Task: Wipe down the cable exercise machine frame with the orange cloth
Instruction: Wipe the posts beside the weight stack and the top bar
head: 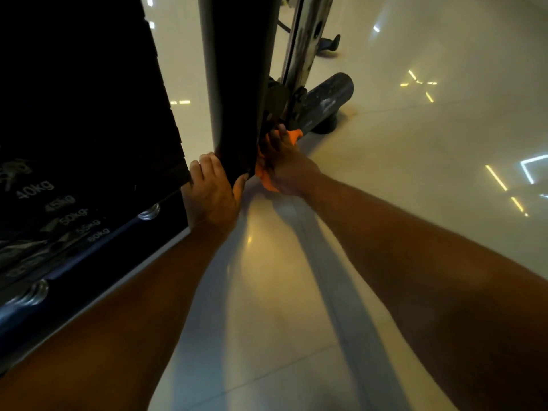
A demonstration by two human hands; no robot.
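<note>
The machine's dark upright frame post rises from the floor at centre. My left hand grips the post near its base, fingers round its left edge and thumb on the front. My right hand presses the orange cloth flat against the post's right side, low down. Part of the cloth pokes out beyond my fingertips.
The black weight stack, with kg labels, fills the left. A chrome guide rod stands behind the post. The cylindrical base foot lies on the glossy tiled floor, which spreads to the right and front.
</note>
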